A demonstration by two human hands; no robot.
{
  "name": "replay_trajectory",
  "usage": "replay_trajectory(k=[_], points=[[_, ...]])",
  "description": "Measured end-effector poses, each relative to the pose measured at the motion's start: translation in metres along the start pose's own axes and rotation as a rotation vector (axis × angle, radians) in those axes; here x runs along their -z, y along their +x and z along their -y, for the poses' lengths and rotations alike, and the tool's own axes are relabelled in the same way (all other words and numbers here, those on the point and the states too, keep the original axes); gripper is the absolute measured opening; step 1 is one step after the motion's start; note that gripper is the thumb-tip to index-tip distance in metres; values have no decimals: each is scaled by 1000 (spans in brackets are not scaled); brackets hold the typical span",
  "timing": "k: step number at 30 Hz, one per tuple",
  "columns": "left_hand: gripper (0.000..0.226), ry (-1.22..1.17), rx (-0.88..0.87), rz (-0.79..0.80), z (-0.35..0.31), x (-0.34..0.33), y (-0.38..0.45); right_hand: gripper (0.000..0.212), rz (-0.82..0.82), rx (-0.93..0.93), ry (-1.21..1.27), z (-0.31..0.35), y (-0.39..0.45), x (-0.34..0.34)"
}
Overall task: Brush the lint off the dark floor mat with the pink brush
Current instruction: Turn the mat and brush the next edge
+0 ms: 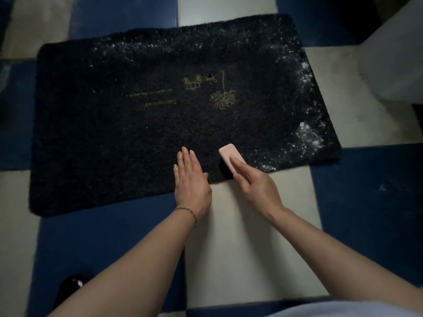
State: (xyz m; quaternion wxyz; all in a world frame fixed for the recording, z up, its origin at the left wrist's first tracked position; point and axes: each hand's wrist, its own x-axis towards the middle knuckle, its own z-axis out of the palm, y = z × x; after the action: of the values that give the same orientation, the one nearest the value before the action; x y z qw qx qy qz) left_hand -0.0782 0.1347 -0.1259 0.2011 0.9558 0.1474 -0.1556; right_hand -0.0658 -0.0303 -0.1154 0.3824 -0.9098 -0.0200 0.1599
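**Gripping the pink brush at the mat's near edge**

We are holding the pink brush in our right hand, fingers lying along its top and thumb tucked at its side, so the hand is closed around the brush body. We are pressing it down on the dark floor mat, close to the mat's near edge and a little right of centre. Our left hand is lying flat and open just beside the brush, fingers together and palm down, resting on the same near edge of the mat. We are wearing a thin bracelet on that wrist.

We are seeing white lint clustering along the mat's right side and far edge, thickest near the right corner, with a scattering just right of the brush. We are also seeing a yellow design stitched near the mat's middle. We are kneeling over a blue-and-white checked floor, on which the mat is lying slightly askew.
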Motion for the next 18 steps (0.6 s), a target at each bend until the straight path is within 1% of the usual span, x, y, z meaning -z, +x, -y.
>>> replay_trajectory(k=[2,4,7,9,11,15,18], points=[[68,-11,-18,-11,-1,-3,-4,46,36,51,-49,12,-1,-6],[69,-27,-27,15,-2,-6,-7,46,87,102,-75,26,1,-19],[76,-4,-26,43,-2,-10,-6,43,110,106,-60,40,15,-31],[75,-1,-19,44,-3,-10,-5,43,105,98,-112,36,23,-26],[70,-1,-11,34,-5,-10,-8,43,82,67,-144,23,21,-13],[68,-1,5,14,-8,-8,-11,44,-50,-95,-8,-11,3,15],[67,10,-4,11,-9,-9,-11,45,-72,-113,10,-19,1,19]])
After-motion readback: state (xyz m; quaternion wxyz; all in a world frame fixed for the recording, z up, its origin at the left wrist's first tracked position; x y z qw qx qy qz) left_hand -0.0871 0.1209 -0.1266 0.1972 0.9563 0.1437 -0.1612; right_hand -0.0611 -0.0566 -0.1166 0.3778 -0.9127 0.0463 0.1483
